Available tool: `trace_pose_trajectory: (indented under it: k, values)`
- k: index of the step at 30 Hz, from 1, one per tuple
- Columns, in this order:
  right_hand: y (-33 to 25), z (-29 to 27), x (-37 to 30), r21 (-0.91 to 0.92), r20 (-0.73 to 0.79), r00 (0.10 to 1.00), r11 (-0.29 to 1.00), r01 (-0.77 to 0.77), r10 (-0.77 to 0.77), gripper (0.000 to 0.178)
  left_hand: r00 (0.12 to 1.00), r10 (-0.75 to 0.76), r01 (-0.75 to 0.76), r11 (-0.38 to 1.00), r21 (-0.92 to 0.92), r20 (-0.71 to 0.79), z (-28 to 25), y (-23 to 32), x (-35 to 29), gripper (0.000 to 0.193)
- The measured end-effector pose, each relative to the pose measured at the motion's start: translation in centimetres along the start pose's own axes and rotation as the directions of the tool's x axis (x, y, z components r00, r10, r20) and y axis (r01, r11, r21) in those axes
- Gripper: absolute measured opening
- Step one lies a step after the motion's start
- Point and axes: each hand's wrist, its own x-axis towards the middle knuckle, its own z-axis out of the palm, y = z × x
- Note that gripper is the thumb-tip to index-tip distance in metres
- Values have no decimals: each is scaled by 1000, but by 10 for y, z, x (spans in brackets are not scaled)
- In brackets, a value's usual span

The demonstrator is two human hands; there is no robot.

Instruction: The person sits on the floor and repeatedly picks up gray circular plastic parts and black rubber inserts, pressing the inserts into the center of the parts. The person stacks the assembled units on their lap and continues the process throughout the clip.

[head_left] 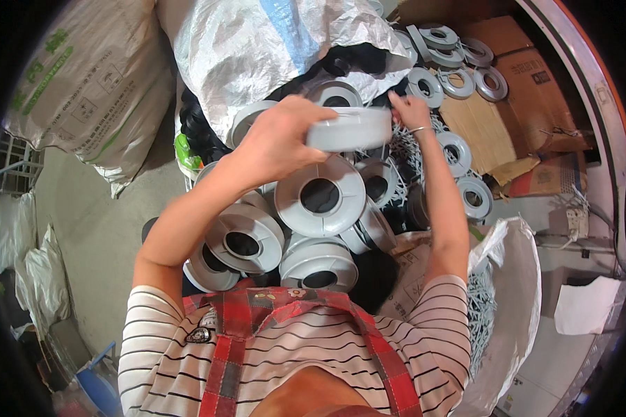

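Note:
My left hand (282, 132) grips a pale grey plastic ring (351, 131), seen edge-on and slightly blurred, thumb on the near side and fingers over the far side. Just beyond the ring's right end is my right hand (412, 112), its fingers curled in a pinch; what they hold, if anything, is too small to tell. Below both hands lies a heap of similar flanged rings, among them a large one (286, 196) facing up and another (219, 233) tilted to its left. Thin grey plastic sticks (405, 149) lie beneath my right wrist.
A white woven sack (236, 52) with black plastic lining stands beyond the heap. Another full sack (97, 90) is at the far left. Finished-looking rings (455, 83) rest on cardboard (535, 97) at right. Nearer, an open white bag (518, 306) holds many grey sticks (480, 320).

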Motion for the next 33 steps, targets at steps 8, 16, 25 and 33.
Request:
trace_pose_trajectory:
  k: [8, 16, 25, 33]
  values:
    - [156, 88, 17, -374, -230, 867, 783, -498, 442, 34, 747, -662, 401, 376, -835, 60, -19, -21, -27, 43]
    - [-17, -5, -16, 418, -350, 932, 876, 241, -90, 14, 796, -605, 174, 284, -943, -35, -9, -5, -27, 43]
    - [-197, 31, -201, -134, 76, 731, 719, 682, -678, 65, 840, -543, 106, 151, -983, 7, -14, 49, -74, 37]
    - [-209, 24, -252, -321, 306, 400, 302, 898, -864, 72, 879, -456, 293, 284, -913, 140, -30, 55, -116, 30]
